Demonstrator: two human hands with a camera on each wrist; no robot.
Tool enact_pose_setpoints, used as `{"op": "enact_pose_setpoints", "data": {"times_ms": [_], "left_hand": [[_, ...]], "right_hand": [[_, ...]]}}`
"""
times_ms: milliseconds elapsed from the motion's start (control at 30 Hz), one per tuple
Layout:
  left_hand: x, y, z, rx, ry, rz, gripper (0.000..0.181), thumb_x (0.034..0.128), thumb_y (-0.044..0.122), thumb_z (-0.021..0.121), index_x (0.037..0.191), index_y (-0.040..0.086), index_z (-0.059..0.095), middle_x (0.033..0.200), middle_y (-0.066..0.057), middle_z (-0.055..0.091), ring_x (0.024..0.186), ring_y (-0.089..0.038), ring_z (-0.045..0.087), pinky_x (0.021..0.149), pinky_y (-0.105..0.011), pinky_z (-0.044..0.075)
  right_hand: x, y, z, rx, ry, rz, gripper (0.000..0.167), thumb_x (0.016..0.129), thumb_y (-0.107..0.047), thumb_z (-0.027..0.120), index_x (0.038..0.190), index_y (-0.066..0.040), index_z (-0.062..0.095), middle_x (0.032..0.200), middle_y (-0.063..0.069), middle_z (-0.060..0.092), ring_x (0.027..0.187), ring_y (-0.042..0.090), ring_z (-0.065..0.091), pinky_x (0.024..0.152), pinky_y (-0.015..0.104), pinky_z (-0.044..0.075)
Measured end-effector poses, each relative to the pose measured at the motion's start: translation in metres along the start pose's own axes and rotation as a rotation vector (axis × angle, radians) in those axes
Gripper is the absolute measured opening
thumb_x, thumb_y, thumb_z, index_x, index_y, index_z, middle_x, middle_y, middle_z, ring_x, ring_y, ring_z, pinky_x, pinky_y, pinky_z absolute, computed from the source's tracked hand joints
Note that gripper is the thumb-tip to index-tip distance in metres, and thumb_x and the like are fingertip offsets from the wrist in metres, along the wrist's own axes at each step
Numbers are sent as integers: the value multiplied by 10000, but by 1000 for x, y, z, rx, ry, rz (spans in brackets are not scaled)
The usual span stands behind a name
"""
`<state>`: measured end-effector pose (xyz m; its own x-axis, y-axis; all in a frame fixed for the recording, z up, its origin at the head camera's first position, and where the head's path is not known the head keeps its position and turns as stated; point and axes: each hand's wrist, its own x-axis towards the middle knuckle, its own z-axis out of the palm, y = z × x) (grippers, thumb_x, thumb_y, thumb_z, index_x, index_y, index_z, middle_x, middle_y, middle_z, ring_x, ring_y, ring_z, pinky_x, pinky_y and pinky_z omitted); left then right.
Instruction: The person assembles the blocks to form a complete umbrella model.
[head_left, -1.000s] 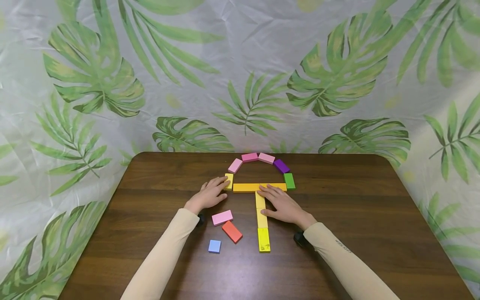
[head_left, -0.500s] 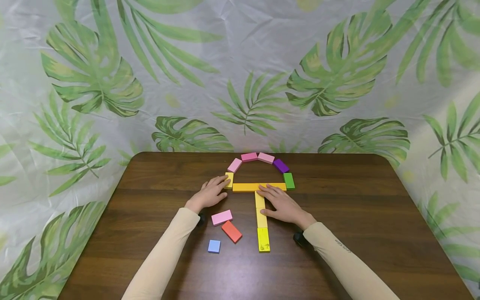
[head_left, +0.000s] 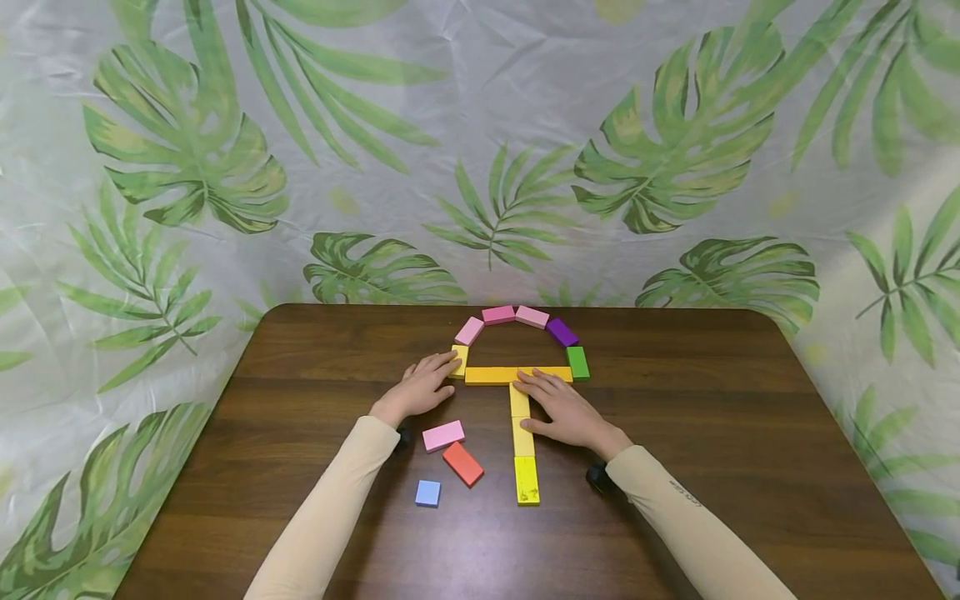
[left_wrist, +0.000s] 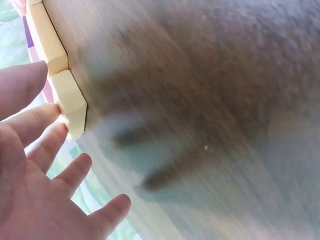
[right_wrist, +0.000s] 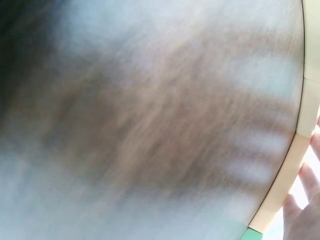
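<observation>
In the head view, my left hand (head_left: 420, 387) lies at the yellow block (head_left: 461, 357) on the left end of a block arch. In the left wrist view, straight fingertips touch that block (left_wrist: 70, 97), and the thumb is near the neighbouring block. My right hand (head_left: 568, 410) rests with extended fingers on the orange bar (head_left: 487, 376) under the arch; its thumb touches the pale yellow stem (head_left: 522, 437). The right wrist view shows fingertips against the orange block (right_wrist: 281, 184). A bright yellow block (head_left: 527, 483) ends the stem. Neither hand grips anything.
Pink (head_left: 498, 315), purple (head_left: 562, 332) and green (head_left: 577, 363) blocks form the rest of the arch. A loose pink block (head_left: 443, 436), a red block (head_left: 462, 463) and a blue square block (head_left: 428, 493) lie left of the stem on the wooden table (head_left: 712, 433).
The yellow block under my left fingertips has shifted very slightly to the right, toward the orange bar. Both hands and the other blocks stay nearly where they were.
</observation>
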<state>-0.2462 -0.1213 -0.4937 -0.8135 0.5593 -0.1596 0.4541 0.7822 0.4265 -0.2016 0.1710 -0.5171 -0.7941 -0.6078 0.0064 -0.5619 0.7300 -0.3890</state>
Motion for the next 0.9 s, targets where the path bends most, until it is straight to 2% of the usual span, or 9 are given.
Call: {"op": "enact_pose_setpoints", "data": {"times_ms": [267,900], "left_hand": [[-2,4,0,-10,14,0,536,995,196,520,1479,44,348,1546,-142,231,1395,-357,212,1063,-633,163],[-2,3,5,-16,14,-7,559,998,208,512,1497,59,311,1558,-126,199,1401,-358,182,1069,-625,148]], "right_hand": [[0,-1,0,3,0,5,697,932,-451,570,1493,-105,344,1531,84,309,1423,297,190,1131,475,150],[0,1,2,3,-2,6,697,935,-458,561,1494,-105,340,1533,82,303,1427,291,178,1136,463,137]]}}
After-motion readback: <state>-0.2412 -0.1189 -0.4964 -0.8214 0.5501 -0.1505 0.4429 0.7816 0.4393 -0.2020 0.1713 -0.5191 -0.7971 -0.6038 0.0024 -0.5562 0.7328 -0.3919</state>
